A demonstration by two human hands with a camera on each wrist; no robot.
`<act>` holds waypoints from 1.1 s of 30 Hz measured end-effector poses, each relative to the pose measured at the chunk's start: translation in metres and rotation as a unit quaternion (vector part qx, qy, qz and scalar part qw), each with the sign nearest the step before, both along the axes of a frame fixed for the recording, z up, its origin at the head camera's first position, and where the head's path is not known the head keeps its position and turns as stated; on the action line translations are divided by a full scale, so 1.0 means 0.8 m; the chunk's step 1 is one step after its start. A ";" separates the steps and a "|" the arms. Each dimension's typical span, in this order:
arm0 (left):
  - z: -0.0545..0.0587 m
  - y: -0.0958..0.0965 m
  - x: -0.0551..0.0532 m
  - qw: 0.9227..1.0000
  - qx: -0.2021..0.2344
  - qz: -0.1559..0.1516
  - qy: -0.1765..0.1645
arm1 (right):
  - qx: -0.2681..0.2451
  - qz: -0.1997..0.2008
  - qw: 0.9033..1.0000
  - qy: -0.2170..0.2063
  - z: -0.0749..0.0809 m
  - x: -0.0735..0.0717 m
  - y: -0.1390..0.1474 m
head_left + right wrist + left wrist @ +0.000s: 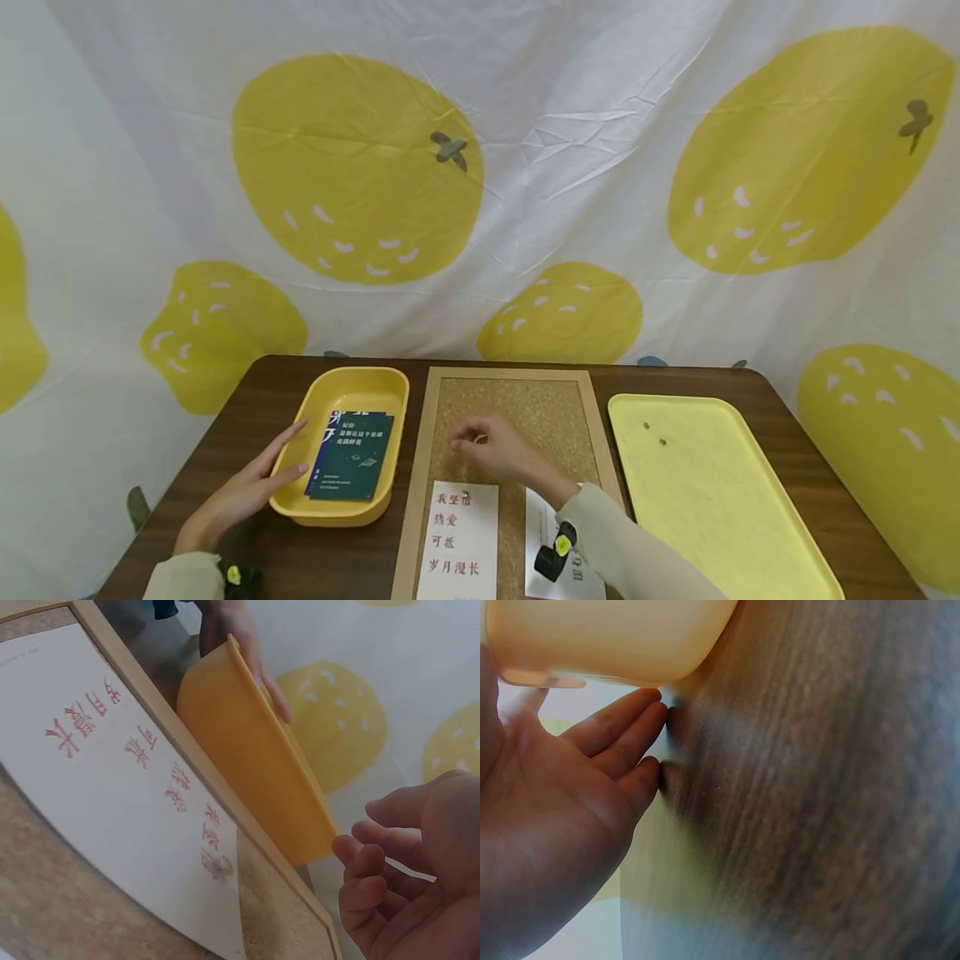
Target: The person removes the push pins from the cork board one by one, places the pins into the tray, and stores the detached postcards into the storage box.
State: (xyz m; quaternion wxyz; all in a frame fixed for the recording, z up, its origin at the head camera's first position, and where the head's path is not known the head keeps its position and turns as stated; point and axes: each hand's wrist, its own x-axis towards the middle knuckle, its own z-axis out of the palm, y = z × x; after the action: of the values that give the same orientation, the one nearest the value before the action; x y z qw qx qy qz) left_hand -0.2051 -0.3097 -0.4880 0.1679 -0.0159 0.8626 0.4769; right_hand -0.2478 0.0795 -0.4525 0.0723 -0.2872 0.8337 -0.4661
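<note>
My left hand (243,492) rests against the left side of a yellow plastic bin (386,383), with its thumb over the rim. In the left wrist view, its fingers (634,739) extend loosely beside the bin's wall, close to the table. Inside the bin lie a dark green card (351,467) and a blue one partly hidden beneath it. My right hand (495,450) hovers over a wood-framed cork board (517,408), fingers loosely curled with nothing visible between them. Below it, a white card with red characters (461,542) bears a small clear pushpin (223,866) near its top edge.
Another white card (543,533) lies on the board's right side, partly hidden by my right forearm. To the right is a pale yellow tray (712,483) with two small pins (662,442). A lemon-print cloth (555,208) hangs behind the dark wooden table (247,433).
</note>
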 end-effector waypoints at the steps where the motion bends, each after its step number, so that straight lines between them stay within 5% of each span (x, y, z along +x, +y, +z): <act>1: 0.000 0.000 0.000 1.000 -0.002 0.000 -0.001 | 0.002 0.000 1.000 -0.003 -0.001 0.002 0.001; 24: 0.001 0.000 -0.001 1.000 -0.003 0.000 0.000 | 0.023 0.059 0.995 -0.076 -0.038 0.027 0.027; 33: 0.001 0.001 0.000 1.000 -0.006 -0.001 0.001 | 0.058 0.068 0.996 -0.027 -0.044 0.029 0.030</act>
State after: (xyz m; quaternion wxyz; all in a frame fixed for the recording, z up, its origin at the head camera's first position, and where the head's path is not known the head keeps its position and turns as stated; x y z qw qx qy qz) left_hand -0.2054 -0.3091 -0.4874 0.1671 -0.0157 0.8655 0.4719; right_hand -0.2246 0.1035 -0.4878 0.1432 -0.3255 0.8357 -0.4185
